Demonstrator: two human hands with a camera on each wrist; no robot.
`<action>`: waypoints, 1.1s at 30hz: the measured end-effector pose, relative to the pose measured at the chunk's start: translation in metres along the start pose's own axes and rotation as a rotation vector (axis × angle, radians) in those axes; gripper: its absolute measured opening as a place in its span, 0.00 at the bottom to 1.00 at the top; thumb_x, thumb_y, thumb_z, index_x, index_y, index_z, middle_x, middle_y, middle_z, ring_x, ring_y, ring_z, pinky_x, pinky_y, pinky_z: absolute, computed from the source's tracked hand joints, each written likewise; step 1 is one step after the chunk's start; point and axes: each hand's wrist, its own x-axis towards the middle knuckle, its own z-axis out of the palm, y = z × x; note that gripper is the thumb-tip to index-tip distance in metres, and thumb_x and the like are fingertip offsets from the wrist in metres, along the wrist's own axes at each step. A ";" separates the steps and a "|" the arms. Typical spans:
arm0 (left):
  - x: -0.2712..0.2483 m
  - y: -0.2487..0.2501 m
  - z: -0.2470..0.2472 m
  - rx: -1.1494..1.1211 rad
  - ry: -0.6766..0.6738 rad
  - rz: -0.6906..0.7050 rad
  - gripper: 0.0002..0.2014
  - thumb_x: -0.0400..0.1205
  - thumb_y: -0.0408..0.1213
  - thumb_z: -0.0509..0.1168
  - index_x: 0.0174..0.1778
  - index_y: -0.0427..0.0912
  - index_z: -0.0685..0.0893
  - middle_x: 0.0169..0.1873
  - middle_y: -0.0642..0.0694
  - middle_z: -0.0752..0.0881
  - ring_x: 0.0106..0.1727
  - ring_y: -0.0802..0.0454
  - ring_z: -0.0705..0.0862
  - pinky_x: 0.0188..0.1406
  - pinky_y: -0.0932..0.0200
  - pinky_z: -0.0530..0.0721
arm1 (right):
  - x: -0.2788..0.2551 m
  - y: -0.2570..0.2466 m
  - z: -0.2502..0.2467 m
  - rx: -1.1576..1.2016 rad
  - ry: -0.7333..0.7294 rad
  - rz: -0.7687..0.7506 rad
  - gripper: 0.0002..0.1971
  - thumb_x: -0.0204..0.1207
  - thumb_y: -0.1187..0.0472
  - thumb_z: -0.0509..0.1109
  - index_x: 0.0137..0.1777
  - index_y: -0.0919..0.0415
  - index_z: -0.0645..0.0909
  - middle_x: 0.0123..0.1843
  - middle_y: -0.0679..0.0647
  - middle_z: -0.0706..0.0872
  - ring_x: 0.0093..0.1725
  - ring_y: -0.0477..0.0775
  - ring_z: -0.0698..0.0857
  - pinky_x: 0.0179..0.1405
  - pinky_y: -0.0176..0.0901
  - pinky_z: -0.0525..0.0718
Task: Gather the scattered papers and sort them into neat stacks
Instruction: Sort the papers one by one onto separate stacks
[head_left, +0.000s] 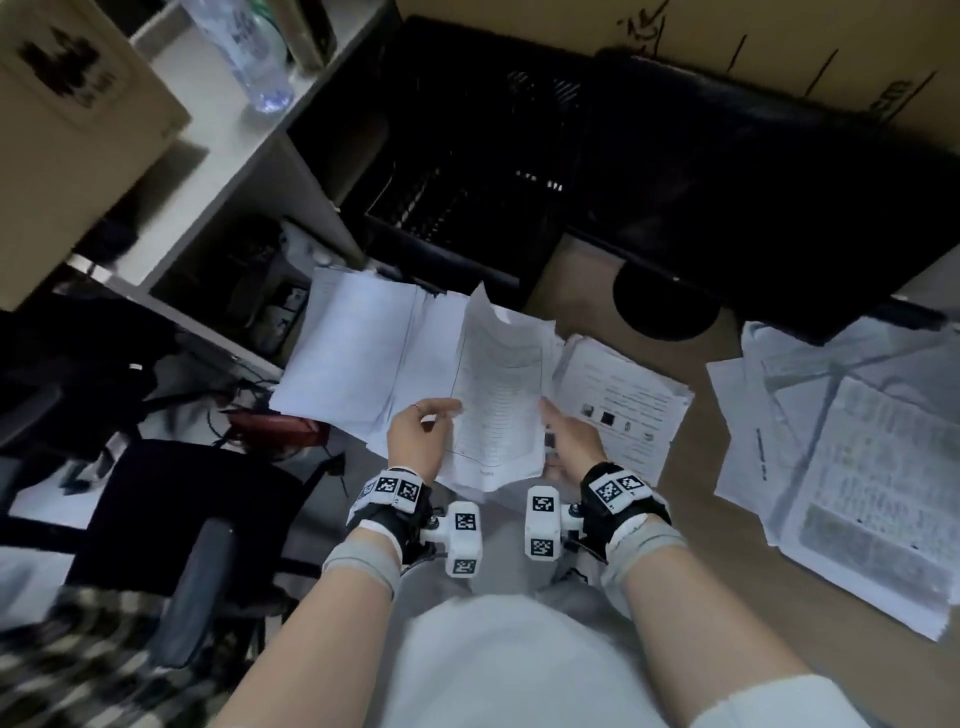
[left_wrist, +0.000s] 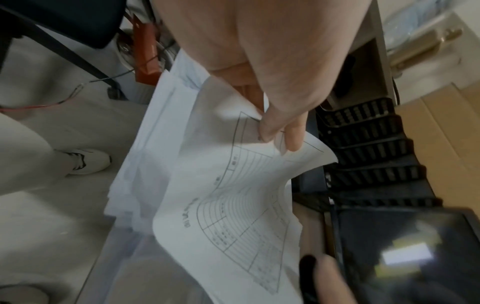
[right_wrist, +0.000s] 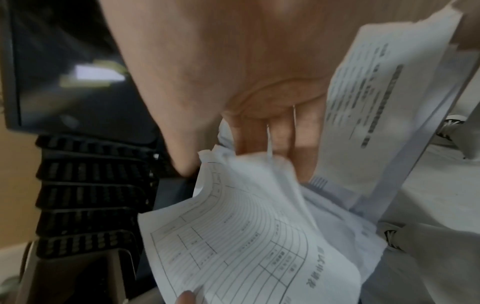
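While the left hand (head_left: 415, 436) pinches the ruled form (head_left: 496, 395) in its grip, the right hand's (head_left: 571, 441) fingers curl behind its opposite edge.

An office — a dark monitor (head_left: 753, 171) at twelve o'clock, stacked black letter trays (head_left: 457, 171) beside it, an office chair (head_left: 171, 519) at eight o'clock, printed papers (head_left: 841, 467) spread across the desk (head_left: 727, 597).
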 end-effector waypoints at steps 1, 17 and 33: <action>0.006 -0.008 -0.011 -0.016 0.018 -0.010 0.18 0.82 0.26 0.65 0.43 0.58 0.90 0.46 0.58 0.92 0.48 0.48 0.90 0.51 0.62 0.86 | 0.003 -0.003 0.014 -0.116 -0.007 -0.037 0.15 0.80 0.49 0.70 0.53 0.61 0.86 0.54 0.61 0.91 0.52 0.62 0.90 0.56 0.56 0.89; 0.162 -0.096 -0.214 -0.031 0.085 -0.249 0.20 0.84 0.23 0.62 0.71 0.38 0.82 0.61 0.48 0.80 0.61 0.53 0.84 0.54 0.75 0.75 | 0.102 -0.044 0.262 -0.457 0.169 -0.056 0.14 0.75 0.64 0.68 0.28 0.56 0.74 0.30 0.49 0.79 0.33 0.54 0.78 0.36 0.37 0.74; 0.193 -0.086 -0.196 -0.158 -0.082 -0.290 0.16 0.83 0.30 0.65 0.60 0.54 0.87 0.40 0.56 0.84 0.33 0.55 0.77 0.35 0.67 0.80 | 0.093 -0.061 0.276 -0.333 0.031 0.006 0.15 0.79 0.52 0.71 0.50 0.66 0.86 0.45 0.57 0.85 0.41 0.55 0.82 0.47 0.47 0.80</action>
